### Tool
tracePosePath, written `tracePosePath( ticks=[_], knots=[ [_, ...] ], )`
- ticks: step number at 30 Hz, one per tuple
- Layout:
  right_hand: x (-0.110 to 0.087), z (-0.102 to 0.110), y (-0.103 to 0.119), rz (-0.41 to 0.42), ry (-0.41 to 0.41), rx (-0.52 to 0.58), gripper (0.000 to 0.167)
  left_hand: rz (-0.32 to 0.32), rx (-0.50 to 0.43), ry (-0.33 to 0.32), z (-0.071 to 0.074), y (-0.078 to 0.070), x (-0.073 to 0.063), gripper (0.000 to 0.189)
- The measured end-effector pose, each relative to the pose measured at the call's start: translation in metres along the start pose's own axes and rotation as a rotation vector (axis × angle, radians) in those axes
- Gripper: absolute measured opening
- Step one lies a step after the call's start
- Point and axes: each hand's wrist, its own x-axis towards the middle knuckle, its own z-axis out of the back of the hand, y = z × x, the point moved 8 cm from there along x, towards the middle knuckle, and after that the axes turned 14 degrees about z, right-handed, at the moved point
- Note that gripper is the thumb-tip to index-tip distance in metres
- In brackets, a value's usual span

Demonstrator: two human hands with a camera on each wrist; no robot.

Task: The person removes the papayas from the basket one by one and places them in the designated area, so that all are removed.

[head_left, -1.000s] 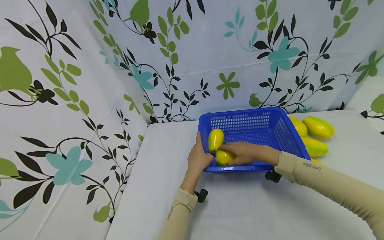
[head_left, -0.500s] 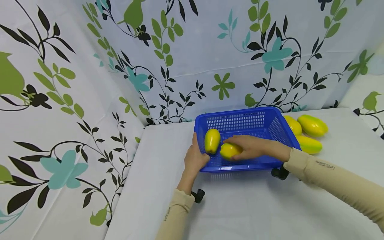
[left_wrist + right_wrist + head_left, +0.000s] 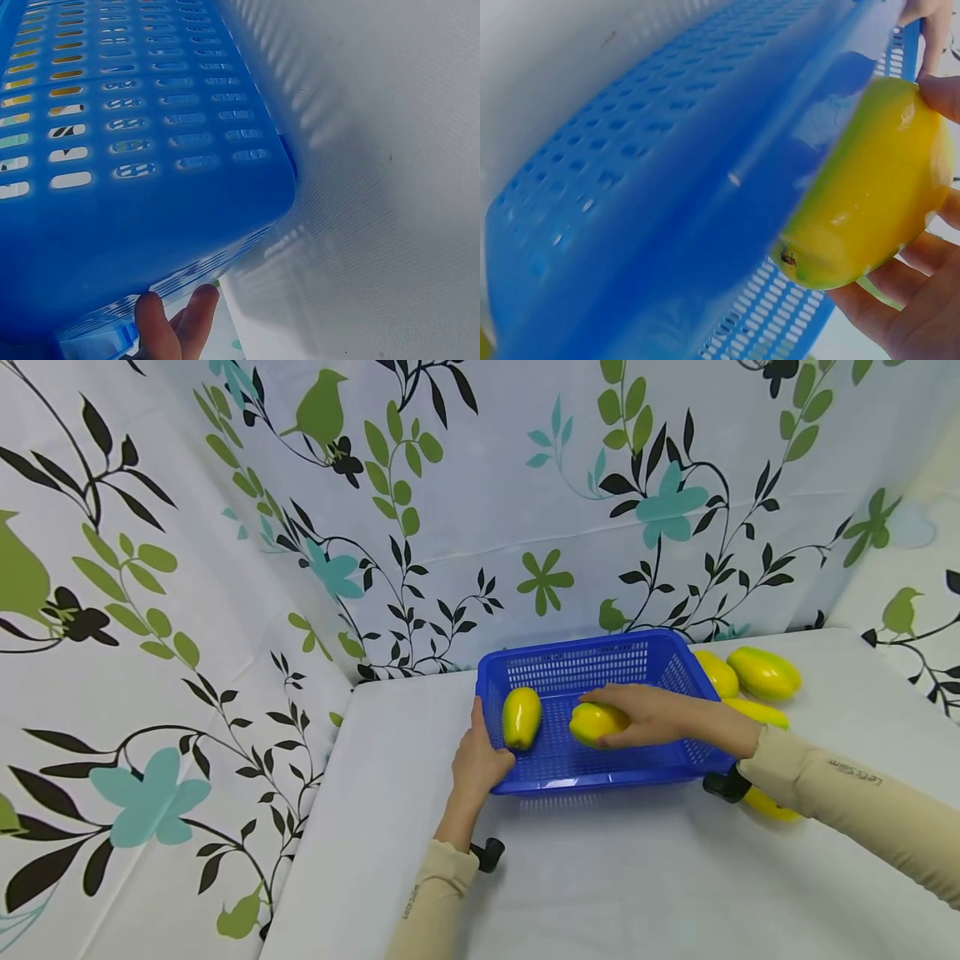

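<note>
At the left end of a blue plastic basket (image 3: 555, 782), my left hand (image 3: 477, 760) grips the rim. The left wrist view shows its fingertips (image 3: 196, 319) at the basket's slotted wall (image 3: 120, 217). Over the middle of the basket my right hand (image 3: 648, 717) holds a yellow mango (image 3: 597, 724), thumb on one side and fingers on the other. Its green edge and dark stem end show on the mango (image 3: 877, 187) in the right wrist view. A second yellow mango (image 3: 521, 718) lies inside the basket along the left wall.
Right of the basket, several more mangoes (image 3: 765, 674) lie on the white-covered table (image 3: 600, 877); one mango (image 3: 772, 807) is partly hidden by the right forearm. A leaf-patterned cloth (image 3: 450, 527) hangs behind and along the left side.
My right hand has drawn the mango rightward and up, away from the one by the left wall. My left hand stays on the rim. The whole head view has shifted slightly.
</note>
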Motion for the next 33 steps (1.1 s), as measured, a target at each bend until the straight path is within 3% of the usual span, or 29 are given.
tracePosePath(
  ticks=[9, 26, 33],
  knots=[
    [-0.02, 0.024, -0.01, -0.003, -0.075, -0.018, 0.066, 0.011, 0.001, 0.004, -0.001, 0.005, 0.002, 0.098],
    [-0.06, 0.057, -0.038, -0.116, -0.137, -0.056, 0.068, -0.006, 0.008, 0.005, -0.001, 0.001, 0.002, 0.097],
    [-0.084, 0.08, -0.049, -0.169, -0.208, -0.055, 0.066, -0.004, 0.012, 0.002, 0.0, 0.0, 0.002, 0.097]
  ],
)
